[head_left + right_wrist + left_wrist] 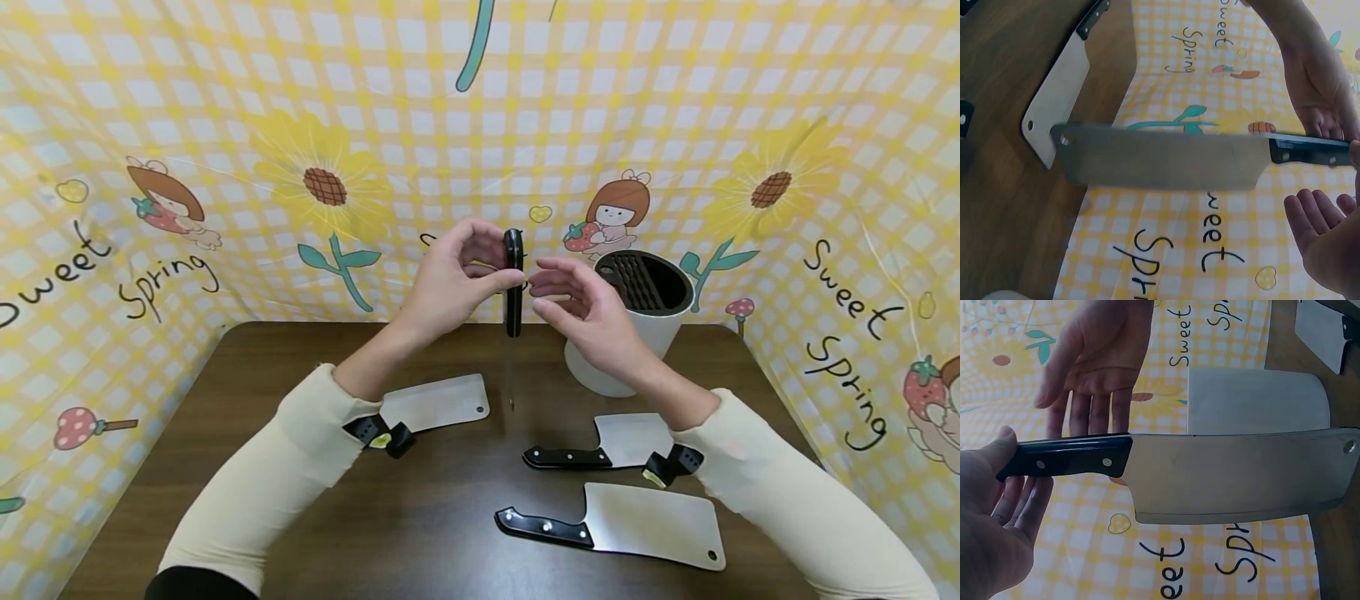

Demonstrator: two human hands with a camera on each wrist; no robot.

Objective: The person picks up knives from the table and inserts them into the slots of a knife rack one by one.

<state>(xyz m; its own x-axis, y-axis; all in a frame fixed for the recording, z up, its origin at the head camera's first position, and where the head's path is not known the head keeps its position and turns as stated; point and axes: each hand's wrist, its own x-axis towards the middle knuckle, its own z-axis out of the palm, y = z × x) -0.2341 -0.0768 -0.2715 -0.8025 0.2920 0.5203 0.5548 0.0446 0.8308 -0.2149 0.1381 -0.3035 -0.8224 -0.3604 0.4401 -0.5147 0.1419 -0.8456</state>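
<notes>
A cleaver [513,283] hangs blade-down above the middle of the dark wooden bench [247,367], its black handle pinched by the left hand [450,279]; the right hand [577,308] hovers just beside the handle, fingers spread and relaxed, holding nothing. Around it lie three more cleavers: one [438,402] partly hidden behind the left sleeve, one [607,443] near the right wrist, and a large one [622,523] at the near edge. A white knife block [637,329] with a dark slotted top stands behind the right hand.

The head view shows the held cleaver only edge-on. The left wrist view shows its broad flat blade [1235,475], two handle rivets and a hanging hole at the corner; the right wrist view shows the same blade [1160,159] over the bench.

The yellow gingham backdrop [480,125], printed with sunflowers and cartoon girls, reads "Sweet Spring".
</notes>
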